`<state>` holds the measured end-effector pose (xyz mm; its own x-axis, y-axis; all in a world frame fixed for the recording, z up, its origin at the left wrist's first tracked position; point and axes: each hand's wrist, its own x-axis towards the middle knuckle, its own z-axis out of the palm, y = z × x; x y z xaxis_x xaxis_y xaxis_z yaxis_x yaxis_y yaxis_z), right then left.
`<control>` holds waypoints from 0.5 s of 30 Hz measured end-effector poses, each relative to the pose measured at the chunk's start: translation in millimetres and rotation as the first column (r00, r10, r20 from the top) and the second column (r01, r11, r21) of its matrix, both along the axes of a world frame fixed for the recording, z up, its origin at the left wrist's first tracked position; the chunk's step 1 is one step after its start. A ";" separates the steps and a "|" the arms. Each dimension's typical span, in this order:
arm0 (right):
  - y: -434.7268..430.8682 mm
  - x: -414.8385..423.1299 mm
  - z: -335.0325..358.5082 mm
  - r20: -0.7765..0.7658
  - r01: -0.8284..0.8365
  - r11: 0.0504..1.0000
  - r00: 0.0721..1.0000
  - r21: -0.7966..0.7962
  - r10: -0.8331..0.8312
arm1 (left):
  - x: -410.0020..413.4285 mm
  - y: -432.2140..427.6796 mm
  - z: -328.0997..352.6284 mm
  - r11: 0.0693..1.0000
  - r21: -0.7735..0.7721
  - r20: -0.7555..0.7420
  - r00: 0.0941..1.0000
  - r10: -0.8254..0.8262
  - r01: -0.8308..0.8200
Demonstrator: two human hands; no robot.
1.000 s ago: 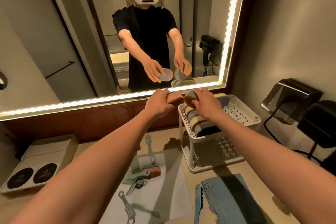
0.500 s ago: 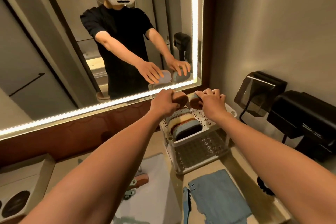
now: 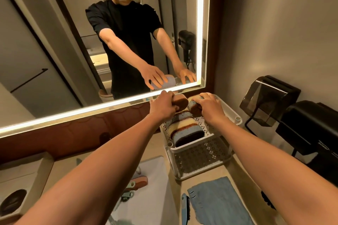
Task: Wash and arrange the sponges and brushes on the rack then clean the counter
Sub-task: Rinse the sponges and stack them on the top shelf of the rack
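A lit mirror is filling the wall behind the rack. It is reflecting a person in a black shirt and white headset who is reaching forward with both arms. A beige counter is carrying the rack, a white two-tier plastic stand with perforated shelves. Black appliances are sitting against the wall to the right of the rack. A white mat is lying to the front-left of the rack, and a blue cloth is lying directly in front of it.

A row of sponges is standing on edge along the left side of the rack's upper shelf. The left hand is hovering over the rack's back-left corner, its fingers curling round a brown sponge. The right hand is reaching over the back of the upper shelf, its fingers bending down around a blue-and-brown sponge at the far end of the row. Whether the two held sponges are touching is unclear.

A brown-backed brush is lying on the mat. A blue brush is lying in front of the rack's left corner.
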<state>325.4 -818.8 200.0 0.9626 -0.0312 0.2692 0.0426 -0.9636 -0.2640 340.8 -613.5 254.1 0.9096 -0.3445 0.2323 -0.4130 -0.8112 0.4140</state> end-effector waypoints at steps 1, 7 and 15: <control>-0.4 2.0 -2.3 -0.001 -0.006 1.000 1.000 0.003 0.006 | 0.3 -0.9 -0.7 1.000 -0.001 0.001 1.000 0.000 0.000; -4.7 7.7 -11.1 -0.013 -0.025 1.000 1.000 0.004 0.025 | 2.8 -6.1 -5.0 1.000 0.023 -0.005 1.000 0.000 0.000; -7.1 6.1 -20.4 0.007 -0.011 0.999 1.000 -0.051 0.011 | 0.6 -7.7 -7.3 0.999 0.028 -0.019 1.000 -0.017 0.018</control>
<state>331.5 -825.9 179.6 0.9607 -0.0066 0.2775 0.0552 -0.9752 -0.2143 341.4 -621.2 246.8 0.9074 -0.3666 0.2054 -0.4197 -0.8153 0.3989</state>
